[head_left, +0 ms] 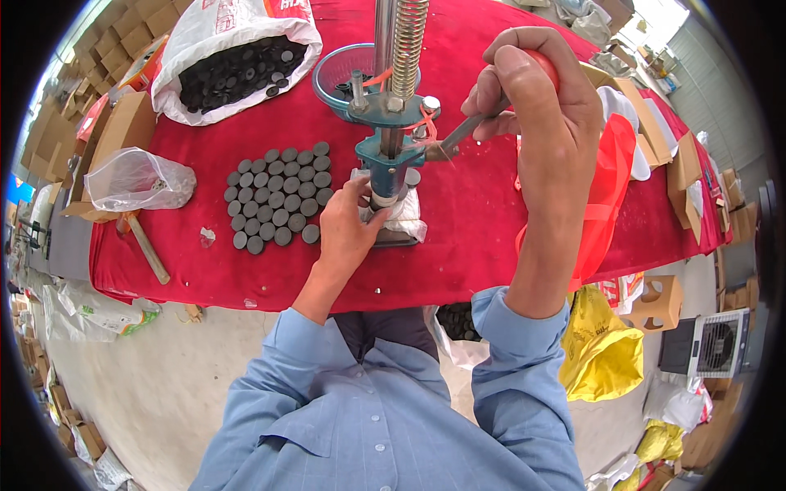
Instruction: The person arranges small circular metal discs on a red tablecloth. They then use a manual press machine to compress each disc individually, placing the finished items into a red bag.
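1. I see the grey discs [278, 192] grouped on the red cloth [458, 266], just beside my left hand [344, 225]; a careless sweep could scatter them.
2. That hand's thumb and fingers curl about the pale piece [383, 201] at the foot of the press [388, 173]; whether they truly pinch it, I cannot tell. Poor centring could seat it crooked.
3. My right hand [547, 102] wraps the red knob [548, 69] of the lever [471, 128]; pulling while fingertips stray underneath could crush them.
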Tool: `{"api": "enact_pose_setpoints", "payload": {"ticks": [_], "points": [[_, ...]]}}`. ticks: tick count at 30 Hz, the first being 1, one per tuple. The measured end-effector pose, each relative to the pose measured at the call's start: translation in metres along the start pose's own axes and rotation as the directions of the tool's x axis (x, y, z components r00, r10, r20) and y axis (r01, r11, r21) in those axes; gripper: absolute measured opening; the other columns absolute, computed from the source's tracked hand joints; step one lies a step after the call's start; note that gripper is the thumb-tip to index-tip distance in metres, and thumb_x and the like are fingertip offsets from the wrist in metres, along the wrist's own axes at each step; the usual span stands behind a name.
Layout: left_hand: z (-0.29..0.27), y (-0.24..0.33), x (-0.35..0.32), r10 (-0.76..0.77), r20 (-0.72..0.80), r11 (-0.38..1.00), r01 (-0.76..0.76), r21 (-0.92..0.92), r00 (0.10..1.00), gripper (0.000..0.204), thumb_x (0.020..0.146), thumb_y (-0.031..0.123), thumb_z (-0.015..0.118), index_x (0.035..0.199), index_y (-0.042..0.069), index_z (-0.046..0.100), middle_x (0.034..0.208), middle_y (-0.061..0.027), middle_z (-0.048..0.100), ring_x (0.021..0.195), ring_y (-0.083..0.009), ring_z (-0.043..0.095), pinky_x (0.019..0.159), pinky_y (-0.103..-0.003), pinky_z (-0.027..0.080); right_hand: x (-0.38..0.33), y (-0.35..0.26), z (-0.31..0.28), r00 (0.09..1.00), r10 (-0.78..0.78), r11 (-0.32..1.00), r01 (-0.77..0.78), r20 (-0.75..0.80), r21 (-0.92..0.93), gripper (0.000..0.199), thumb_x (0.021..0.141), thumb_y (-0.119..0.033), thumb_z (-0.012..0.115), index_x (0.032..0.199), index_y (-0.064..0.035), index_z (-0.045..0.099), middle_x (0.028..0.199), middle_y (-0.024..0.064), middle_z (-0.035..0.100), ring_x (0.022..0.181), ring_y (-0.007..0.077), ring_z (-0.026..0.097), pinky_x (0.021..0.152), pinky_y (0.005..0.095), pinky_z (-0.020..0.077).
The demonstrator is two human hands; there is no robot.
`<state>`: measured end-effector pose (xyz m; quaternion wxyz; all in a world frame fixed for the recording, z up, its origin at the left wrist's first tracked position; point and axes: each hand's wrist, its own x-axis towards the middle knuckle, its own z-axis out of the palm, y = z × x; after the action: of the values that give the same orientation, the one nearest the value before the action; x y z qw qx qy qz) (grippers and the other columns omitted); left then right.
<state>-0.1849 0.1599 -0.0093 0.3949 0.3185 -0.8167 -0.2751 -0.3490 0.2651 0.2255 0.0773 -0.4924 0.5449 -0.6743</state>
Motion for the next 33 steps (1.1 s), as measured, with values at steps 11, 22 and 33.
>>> {"api": "enact_pose_setpoints", "payload": {"ticks": [11,22,33], "points": [[0.005,-0.006,-0.004,-0.032,-0.017,0.979,0.028,-0.201,0.999,0.069,0.078,0.005,0.091,0.140,0.001,0.058,0.116,-0.0147,0.076,0.092,-0.0190,0.073,0.080,-0.034,0.059,-0.069,0.026,-0.008,0.947,-0.322,0.945,0.322,-0.009,0.064,0.015,0.096,-0.009,0.063,0.107,0.0020,0.061,0.088,0.0110,0.064,0.078,0.0189,0.064,0.072,0.0343,0.0559],[-0.038,-0.056,-0.008,0.148,0.036,0.892,-0.150,0.427,0.988,0.037,0.085,0.012,0.081,0.121,0.007,0.075,0.124,-0.0075,0.069,0.113,-0.0272,0.060,0.094,-0.044,0.046,-0.185,0.083,-0.006,0.909,-0.416,0.907,0.416,-0.012,0.066,0.022,0.089,-0.011,0.070,0.105,-0.0063,0.055,0.093,0.0166,0.063,0.103,0.0407,0.067,0.073,0.0440,0.0633],[-0.038,-0.066,-0.007,0.109,0.044,0.911,-0.117,0.394,0.993,0.038,0.082,0.013,0.084,0.120,0.013,0.077,0.113,-0.0060,0.073,0.103,-0.0265,0.063,0.090,-0.043,0.048,-0.112,0.040,-0.016,0.908,-0.408,0.912,0.401,0.096,0.083,0.025,0.087,-0.006,0.071,0.109,-0.0043,0.059,0.092,0.0120,0.065,0.086,0.0309,0.068,0.075,0.0415,0.0581]]}}
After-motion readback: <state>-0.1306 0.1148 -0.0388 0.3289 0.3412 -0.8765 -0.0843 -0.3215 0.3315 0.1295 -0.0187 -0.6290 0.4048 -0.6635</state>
